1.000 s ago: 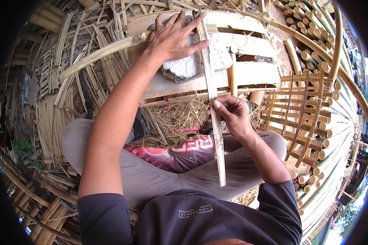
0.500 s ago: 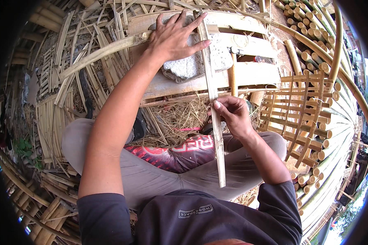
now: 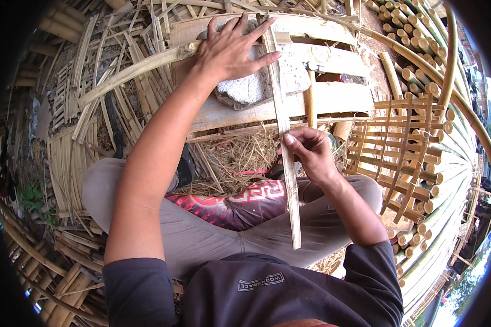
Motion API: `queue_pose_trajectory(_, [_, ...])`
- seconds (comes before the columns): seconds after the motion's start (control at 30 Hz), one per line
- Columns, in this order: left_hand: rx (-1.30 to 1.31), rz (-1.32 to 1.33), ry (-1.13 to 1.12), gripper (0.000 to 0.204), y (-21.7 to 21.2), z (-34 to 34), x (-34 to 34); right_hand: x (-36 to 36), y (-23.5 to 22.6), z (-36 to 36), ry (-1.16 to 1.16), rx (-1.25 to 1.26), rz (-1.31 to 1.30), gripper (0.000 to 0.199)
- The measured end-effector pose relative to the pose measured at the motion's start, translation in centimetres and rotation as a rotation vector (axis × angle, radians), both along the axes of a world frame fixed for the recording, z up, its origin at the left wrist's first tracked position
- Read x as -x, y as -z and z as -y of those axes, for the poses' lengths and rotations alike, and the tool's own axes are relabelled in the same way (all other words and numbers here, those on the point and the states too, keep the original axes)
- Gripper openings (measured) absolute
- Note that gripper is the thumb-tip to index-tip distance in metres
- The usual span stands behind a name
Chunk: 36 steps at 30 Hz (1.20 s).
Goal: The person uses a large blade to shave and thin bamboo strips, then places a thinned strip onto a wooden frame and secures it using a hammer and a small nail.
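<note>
A long, narrow split-bamboo strip (image 3: 280,106) slants from a pale, rough stone block (image 3: 243,90) down over my lap. My left hand (image 3: 227,54) lies on the block with its fingers spread, the index finger and thumb reaching onto the strip's far part. Midway along the strip, my right hand (image 3: 314,153) pinches it between thumb and fingers. The strip's near end (image 3: 295,240) hangs free above my leg. Beside the block lies a hammer (image 3: 312,103), its wooden handle pointing toward me.
Pale planks (image 3: 333,98) lie beneath the block. A bamboo lattice frame (image 3: 398,150) stands at the right, before stacked bamboo poles (image 3: 442,218). Loose bamboo strips (image 3: 73,174) cover the left side, and shavings (image 3: 240,155) litter the ground before my crossed legs.
</note>
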State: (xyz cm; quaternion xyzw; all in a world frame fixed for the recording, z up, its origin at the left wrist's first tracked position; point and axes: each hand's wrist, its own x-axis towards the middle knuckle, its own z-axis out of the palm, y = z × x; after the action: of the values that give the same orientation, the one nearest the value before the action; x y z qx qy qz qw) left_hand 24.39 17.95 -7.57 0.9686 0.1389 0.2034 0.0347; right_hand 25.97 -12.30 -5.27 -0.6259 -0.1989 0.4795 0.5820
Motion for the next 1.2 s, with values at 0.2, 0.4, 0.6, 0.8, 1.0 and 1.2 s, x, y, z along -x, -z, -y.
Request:
queue_pose_trajectory(0.2, [0.0,-0.009,-0.009,0.087,0.0,0.1,0.1,0.0,0.1,0.0,-0.003,-0.008,-0.048,0.014])
queue_pose_trajectory(0.4, [-0.009,-0.038,-0.017,0.084,-0.5,0.4,0.3,0.0,0.4,-0.3,-0.015,0.014,-0.071,0.015])
queue_pose_trajectory(0.6, [-0.036,-0.05,-0.022,0.084,-0.4,0.4,0.2,-0.3,0.6,-0.3,-0.04,0.036,-0.094,0.015])
queue_pose_trajectory(0.8, [-0.06,-0.058,-0.039,0.083,-0.4,0.5,0.2,-0.1,0.5,-0.4,0.005,0.041,-0.162,0.013])
queue_pose_trajectory(1.0, [-0.065,-0.087,-0.05,0.085,-0.8,0.6,0.2,-0.4,0.2,-0.4,-0.033,-0.001,-0.128,0.013])
queue_pose_trajectory(1.2, [-0.047,-0.113,-0.066,0.087,-0.9,0.7,0.1,-2.0,-0.9,0.5,0.015,0.03,0.059,0.018])
